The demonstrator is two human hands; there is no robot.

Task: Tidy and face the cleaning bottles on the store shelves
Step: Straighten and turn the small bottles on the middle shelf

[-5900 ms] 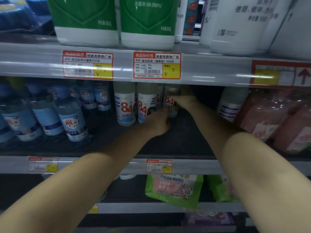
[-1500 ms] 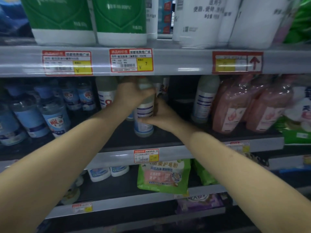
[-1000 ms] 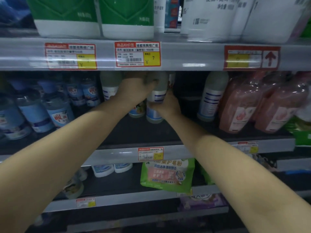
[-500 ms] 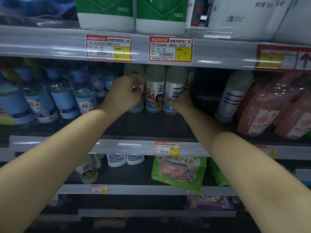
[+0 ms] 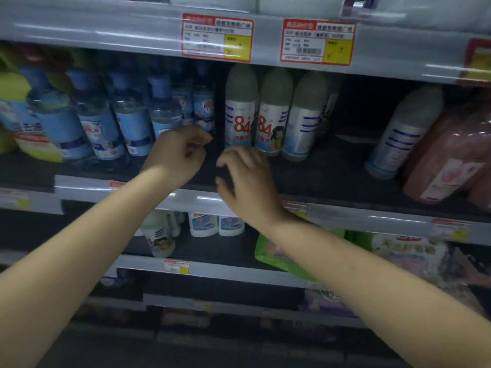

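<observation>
Standing upright, labels forward: 84 bottles [image 5: 241, 110]

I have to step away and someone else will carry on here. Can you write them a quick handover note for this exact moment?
Left hand: loosely curled, holding nothing, in front of the middle shelf.
Right hand: fingers spread, empty, just below the 84 bottles.
Done: two 84 bottles stand upright side by side, red 84 facing out.
Left: the third bottle in that row shows its blue-striped side, and the lone white bottle to the right does too, standing apart. Turn both, and close the gap.
</observation>
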